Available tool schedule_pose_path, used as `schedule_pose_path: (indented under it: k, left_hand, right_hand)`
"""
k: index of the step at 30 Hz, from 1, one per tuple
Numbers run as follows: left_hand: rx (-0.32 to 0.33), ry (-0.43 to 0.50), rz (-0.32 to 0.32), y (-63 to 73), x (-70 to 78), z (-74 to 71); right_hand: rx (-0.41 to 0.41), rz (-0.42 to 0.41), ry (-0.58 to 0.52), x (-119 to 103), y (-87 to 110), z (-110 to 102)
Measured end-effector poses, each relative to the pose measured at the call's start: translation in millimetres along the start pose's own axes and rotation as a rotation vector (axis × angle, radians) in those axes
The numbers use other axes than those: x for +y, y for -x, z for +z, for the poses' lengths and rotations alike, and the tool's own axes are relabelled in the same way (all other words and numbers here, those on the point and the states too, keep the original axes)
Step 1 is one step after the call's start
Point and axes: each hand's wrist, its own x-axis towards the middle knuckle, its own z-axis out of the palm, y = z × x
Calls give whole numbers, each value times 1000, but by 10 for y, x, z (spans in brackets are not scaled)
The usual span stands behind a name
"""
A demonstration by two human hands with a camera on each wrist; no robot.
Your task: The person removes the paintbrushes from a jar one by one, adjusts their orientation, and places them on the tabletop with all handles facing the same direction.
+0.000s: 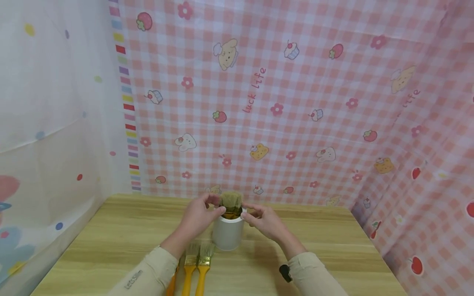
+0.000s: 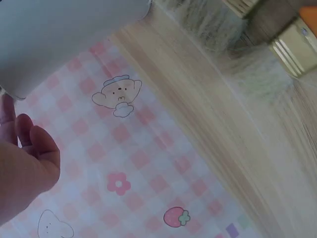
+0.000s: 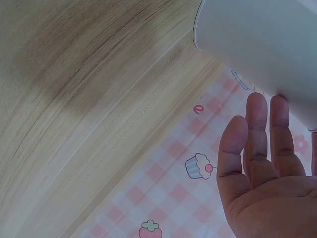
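Note:
A white cylindrical cup (image 1: 228, 234) stands upright on the wooden table, with the pale bristles of a paintbrush (image 1: 231, 200) pointing up out of it. At the cup's left rim is my left hand (image 1: 200, 213), thumb close to the bristles; in the left wrist view its other fingers (image 2: 45, 144) bend loosely below the cup's side. My right hand (image 1: 264, 220) is at the opposite rim, and the right wrist view shows its fairly straight fingers (image 3: 256, 111) against the cup wall. The paintbrush's handle is hidden inside the cup.
Two flat paintbrushes (image 1: 189, 267) with yellow-orange handles lie side by side left of the cup, bristles away from me. Another orange handle (image 1: 172, 284) is partly covered by the left sleeve. A pink checked cloth (image 1: 281, 135) hangs behind the wooden table (image 1: 333, 250).

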Motion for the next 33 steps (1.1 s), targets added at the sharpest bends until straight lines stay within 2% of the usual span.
schedule_pose_path:
  k: [2,6,18,23,28,33]
  left_hand:
    - [9,17,-18,-31,14,28]
    - [22,-11,-29,-77,22,71]
    - [86,-159,37,-155,75,195]
    - [130,-218,15,-157,142,261]
    - [201,-302,-8,-144,200,358]
    - [230,-299,4,-115,214,416]
  right_hand:
    - [-1,-1,0,1,2,-2]
    - [1,-6,-1,11,-1,-1]
    - [-1,-29,14,38,-38,-6]
    - [-1,-31,17,42,-42,-15]
    - [3,-20,38,49,-44,-15]
    - [3,-21,44,44,-42,-11]
